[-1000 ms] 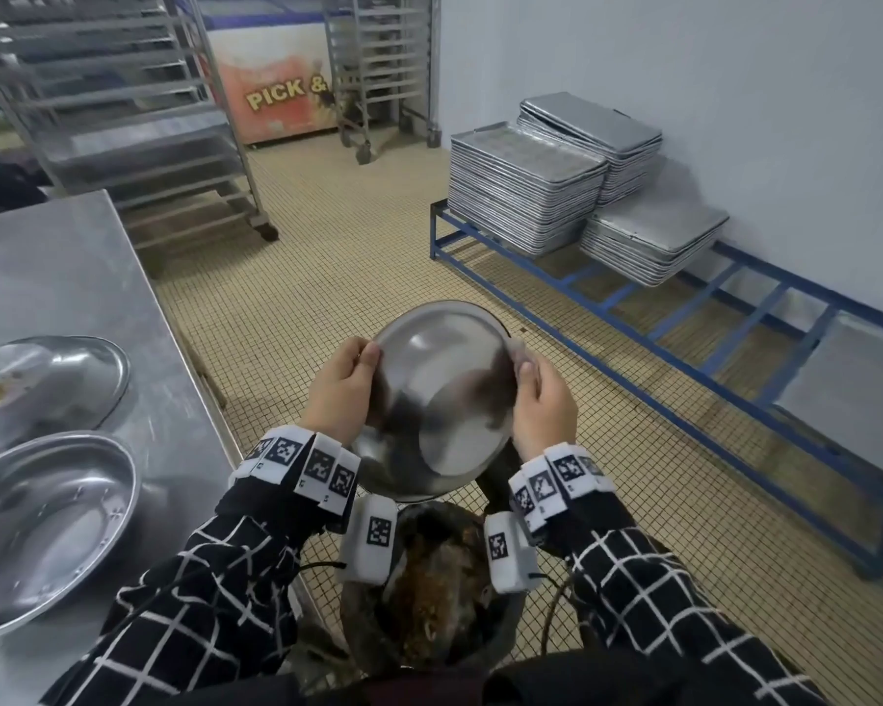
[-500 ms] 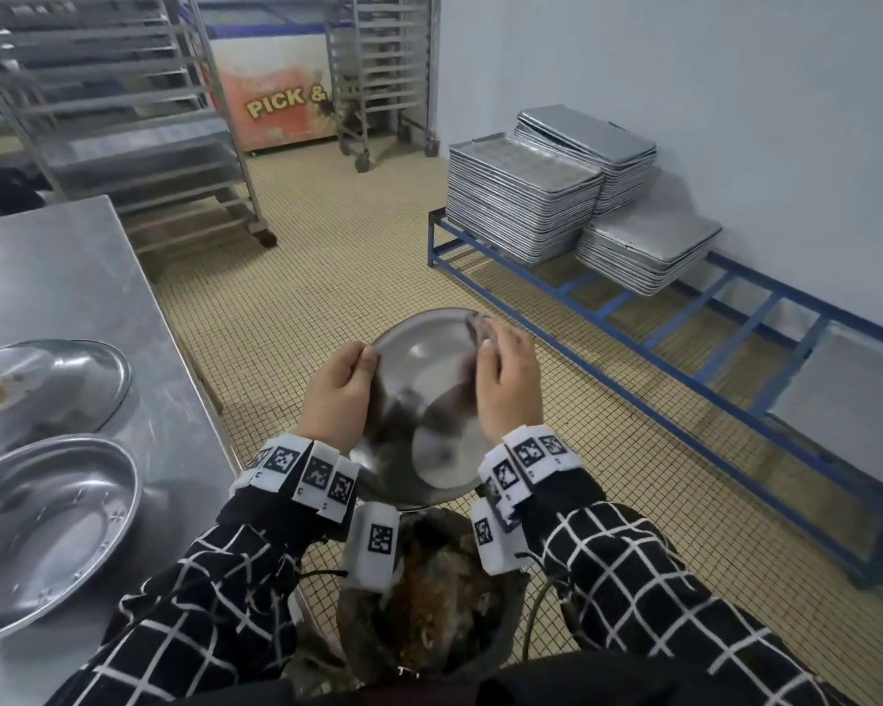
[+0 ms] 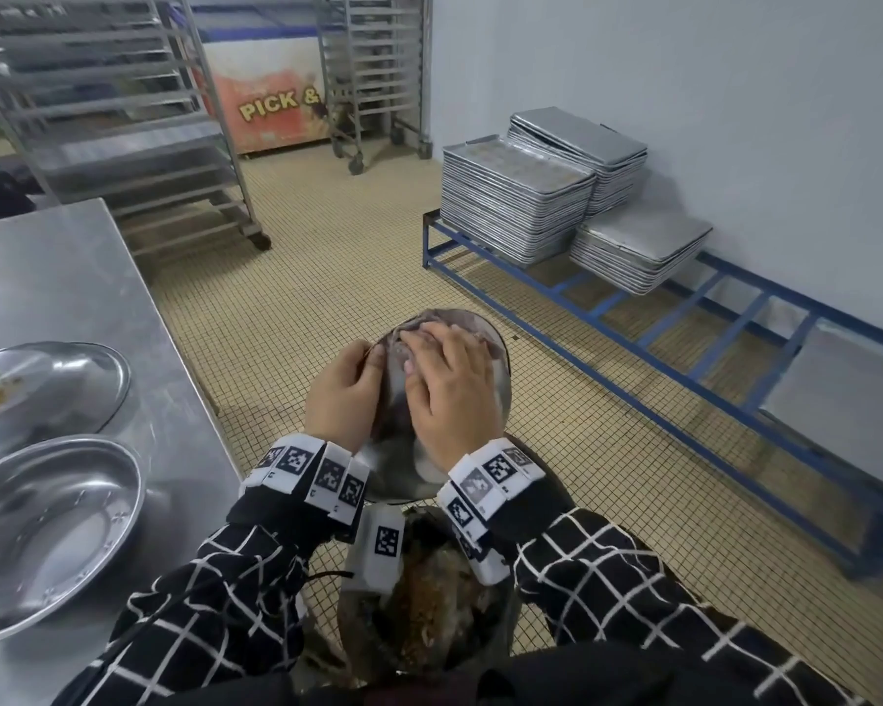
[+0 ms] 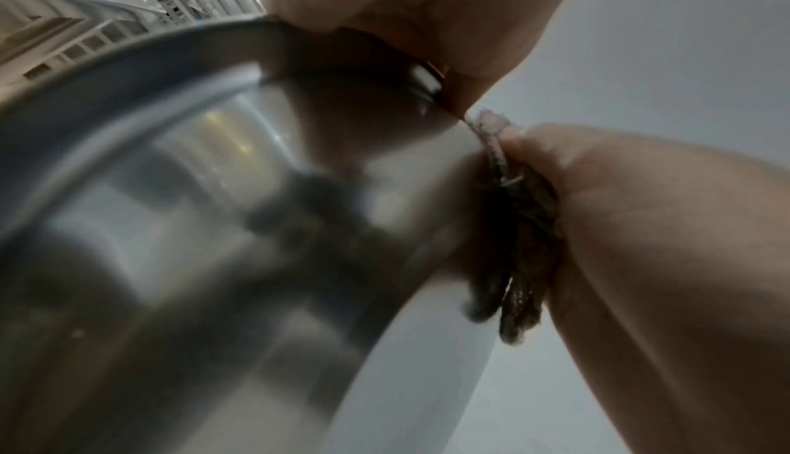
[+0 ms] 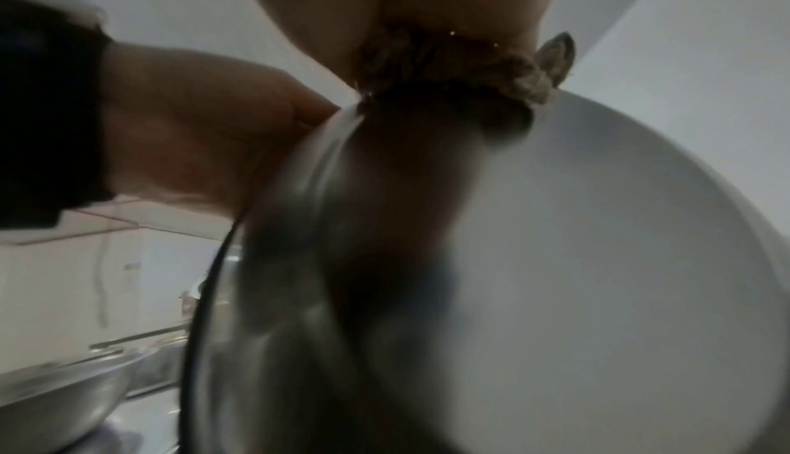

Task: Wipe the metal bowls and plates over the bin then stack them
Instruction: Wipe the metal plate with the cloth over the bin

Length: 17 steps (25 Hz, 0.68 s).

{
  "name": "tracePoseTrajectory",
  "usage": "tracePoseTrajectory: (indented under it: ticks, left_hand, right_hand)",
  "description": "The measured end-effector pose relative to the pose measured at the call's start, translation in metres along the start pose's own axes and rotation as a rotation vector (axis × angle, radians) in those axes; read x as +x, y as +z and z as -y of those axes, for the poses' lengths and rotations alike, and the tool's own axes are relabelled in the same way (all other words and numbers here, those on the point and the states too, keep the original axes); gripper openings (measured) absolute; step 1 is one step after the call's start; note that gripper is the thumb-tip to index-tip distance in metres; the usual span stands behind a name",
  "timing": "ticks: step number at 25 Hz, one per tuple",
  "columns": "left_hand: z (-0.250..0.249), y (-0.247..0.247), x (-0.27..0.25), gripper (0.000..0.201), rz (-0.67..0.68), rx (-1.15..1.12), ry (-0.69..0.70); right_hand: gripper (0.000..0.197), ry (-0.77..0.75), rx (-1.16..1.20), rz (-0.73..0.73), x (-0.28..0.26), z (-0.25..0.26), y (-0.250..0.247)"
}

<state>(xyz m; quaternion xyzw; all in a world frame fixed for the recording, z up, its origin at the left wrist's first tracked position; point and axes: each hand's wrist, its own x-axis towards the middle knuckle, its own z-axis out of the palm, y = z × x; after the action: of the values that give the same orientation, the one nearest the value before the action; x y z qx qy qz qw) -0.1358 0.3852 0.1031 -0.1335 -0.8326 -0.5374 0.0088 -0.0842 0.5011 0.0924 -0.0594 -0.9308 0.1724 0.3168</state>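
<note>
I hold a round metal bowl (image 3: 499,384) tilted on edge above the bin (image 3: 429,608). My left hand (image 3: 342,394) grips its left rim, fingers curled round the edge. My right hand (image 3: 449,394) lies inside the bowl and presses a bunched, stained cloth (image 3: 421,322) against the upper inner wall. From the left wrist the bowl's outside (image 4: 214,225) fills the view, with the cloth (image 4: 513,242) held in the right hand (image 4: 662,258). From the right wrist I see the bowl's inside (image 5: 577,258), the cloth (image 5: 449,69) and the left hand (image 5: 192,140) on the rim.
A steel table (image 3: 72,277) stands at my left with a shallow metal bowl (image 3: 47,522) near its edge and a plate with food scraps (image 3: 47,379) behind. Stacked trays (image 3: 516,201) sit on a blue rack (image 3: 658,338) by the right wall. Trolley racks (image 3: 123,119) stand behind.
My right hand has slid with the cloth from the bowl's right rim across the inside to its upper left. The left hand has kept its grip on the rim.
</note>
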Motion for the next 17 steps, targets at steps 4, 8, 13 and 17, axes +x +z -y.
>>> tracePoseTrajectory:
  ticks: [4,8,13,17]
  left_hand:
    - [0.005,-0.007,-0.001,0.030,-0.019,-0.041,-0.054]
    - [0.020,-0.010,-0.001,0.031,-0.052,-0.160,-0.167]
    - [0.027,-0.012,0.001,0.029,-0.039,-0.367,-0.286]
    - [0.033,-0.017,0.001,0.027,0.005,-0.332,-0.274]
  right_hand:
    - [0.044,0.375,0.153,0.075,0.011,-0.025,-0.002]
    - [0.039,0.849,0.280,0.093,-0.014,-0.062,0.003]
    - [0.031,0.969,0.592,-0.062,-0.027,-0.076,0.007]
    - [0.027,0.853,0.588,0.046,-0.020,-0.087,-0.005]
